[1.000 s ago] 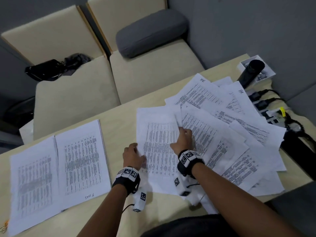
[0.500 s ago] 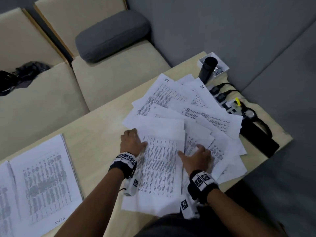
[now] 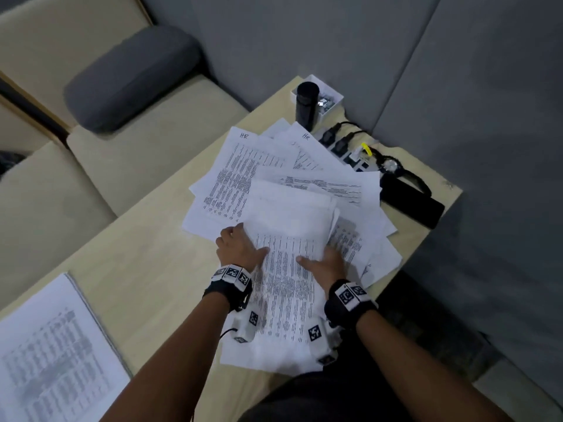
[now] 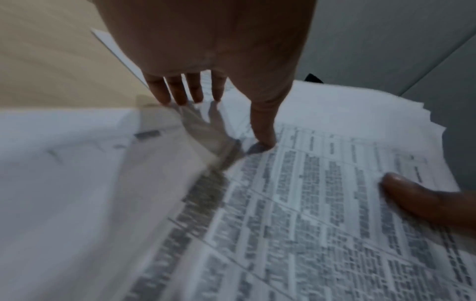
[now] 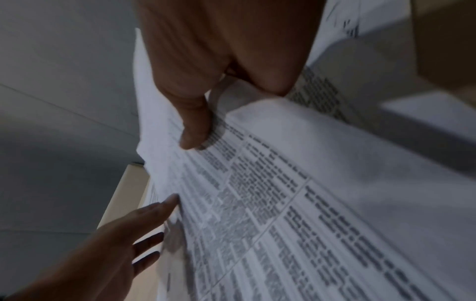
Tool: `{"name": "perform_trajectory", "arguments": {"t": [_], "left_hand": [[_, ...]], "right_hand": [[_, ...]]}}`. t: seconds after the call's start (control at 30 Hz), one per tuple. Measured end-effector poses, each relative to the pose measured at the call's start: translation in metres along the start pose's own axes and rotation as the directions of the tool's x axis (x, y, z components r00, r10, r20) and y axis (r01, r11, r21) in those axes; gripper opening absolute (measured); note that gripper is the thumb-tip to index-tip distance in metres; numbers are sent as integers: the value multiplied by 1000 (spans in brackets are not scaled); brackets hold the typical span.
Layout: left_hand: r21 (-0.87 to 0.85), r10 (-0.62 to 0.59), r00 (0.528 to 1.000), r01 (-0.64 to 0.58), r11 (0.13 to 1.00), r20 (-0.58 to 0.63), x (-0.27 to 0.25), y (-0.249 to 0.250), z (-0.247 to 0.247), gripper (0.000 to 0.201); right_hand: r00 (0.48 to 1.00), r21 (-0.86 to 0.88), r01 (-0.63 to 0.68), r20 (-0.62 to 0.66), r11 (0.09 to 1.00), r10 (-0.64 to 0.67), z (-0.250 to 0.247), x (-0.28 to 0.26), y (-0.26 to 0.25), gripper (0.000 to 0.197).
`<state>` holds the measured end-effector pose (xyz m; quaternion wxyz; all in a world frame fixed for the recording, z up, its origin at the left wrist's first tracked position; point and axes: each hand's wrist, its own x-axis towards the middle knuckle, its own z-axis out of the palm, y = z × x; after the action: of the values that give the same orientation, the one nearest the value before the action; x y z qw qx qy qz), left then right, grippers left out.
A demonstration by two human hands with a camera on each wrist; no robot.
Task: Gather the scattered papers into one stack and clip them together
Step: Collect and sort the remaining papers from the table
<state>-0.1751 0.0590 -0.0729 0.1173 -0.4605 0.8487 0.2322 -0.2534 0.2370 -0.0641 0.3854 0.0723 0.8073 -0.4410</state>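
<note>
Both hands work a partial stack (image 3: 289, 263) at centre frame, near edge of the worktop (image 3: 146, 269). Left hand (image 3: 240, 248) grips the stack's left edge: thumb on top of the printed sheet, fingers reaching under the paper edge per the left wrist view (image 4: 180, 89). Right hand (image 3: 326, 263) grips the right edge, thumb (image 5: 193, 126) pressed on the top page, fingers tucked out of sight beneath.

Step in hand, as I judge it: squaring up sheets already collected, then pulling in the rest. To do it well: keep thumbs on top so pages don't slide, push both side edges inward together, tap the stack on the worktop to align it before adding more. Don't lift too high; loose upper sheets could fan out.

The stack: white pages with dense printed columns, top sheets curled and bowed upward at the far end, edges uneven. Loose sheets (image 3: 243, 169) fan out behind it, toward upper centre and right, overlapping at odd angles, two marked "HR" by hand. Another pile of sheets (image 3: 54, 354) lies well apart at lower left. Small white box (image 3: 332, 99) at upper right behind a black bottle (image 3: 307, 102) may hold clips; can't tell.
</note>
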Motion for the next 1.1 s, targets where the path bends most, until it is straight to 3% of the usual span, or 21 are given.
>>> {"name": "perform_trajectory", "arguments": {"t": [0.1,0.2,0.33,0.37,0.43,0.47,0.53,0.63,0.77,0.87,0.93,1.1], "left_hand": [[-138,90,995,-83,987,42,4,-9,-8,100],[-418,58,989,4,908,135,8,-8,-17,101],[-392,118,969,-24,919,216,6,9,-24,42],[-373,146,963,-53,926,225,3,16,-23,35],[-324,194,954,-113,939,230,-3,33,-15,31],[-307,209,949,-131,943,238,-5,41,-11,30],[-278,233,937,-159,947,259,-9,56,2,32],[-263,231,935,-160,952,270,-10,63,20,47],[-374,163,941,-44,926,295,-28,67,24,56],[-524,69,984,27,851,162,-38,49,7,67],[-662,56,996,8,750,76,-48,33,-21,74],[-904,14,991,-130,407,-136,-87,-6,-119,32]], "right_hand": [[997,107,32,72,994,-40,-24,-3,-3,76],[997,190,31,66,981,-44,-47,-1,-2,96],[997,237,74,-48,969,-65,-64,6,13,36],[990,175,82,-130,981,-59,-67,9,18,33],[951,-52,69,-299,996,-82,-73,16,31,53],[935,-154,38,-342,987,-90,-75,19,36,59],[930,-197,9,-359,980,-81,-77,21,38,54],[943,-112,51,-323,992,-85,-76,22,35,42],[959,36,131,-258,991,-117,-70,6,17,45],[941,7,257,-231,966,-249,-65,-12,-6,61],[911,48,385,-180,922,-371,-64,-24,-26,70],[859,158,472,138,867,-492,-50,-63,-95,54]]}}
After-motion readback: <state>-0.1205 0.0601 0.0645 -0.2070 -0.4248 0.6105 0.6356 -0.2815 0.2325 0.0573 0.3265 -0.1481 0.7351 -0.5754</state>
